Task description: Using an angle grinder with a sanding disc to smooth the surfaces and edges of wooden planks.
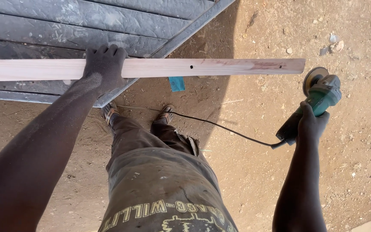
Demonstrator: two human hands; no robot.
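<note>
A worker pins a wooden strip (159, 68) to a metal panel (86, 25) with one hand and holds a grinder (318, 96) in the other.

The left hand (104, 68) presses down flat on the strip, fingers curled over its far edge, apparently to keep it from shifting; the strip lies across the panel with its right end jutting out over bare dirt (258, 172). The right hand (312, 124) is wrapped tight around the green grinder's handle, disc up and just clear of the strip's end. The black cord (220, 126) trails across the ground past the sandalled feet (138, 114), near enough to snag. A blue scrap (177, 83) lies under the strip; small stones (333, 43) beyond.
</note>
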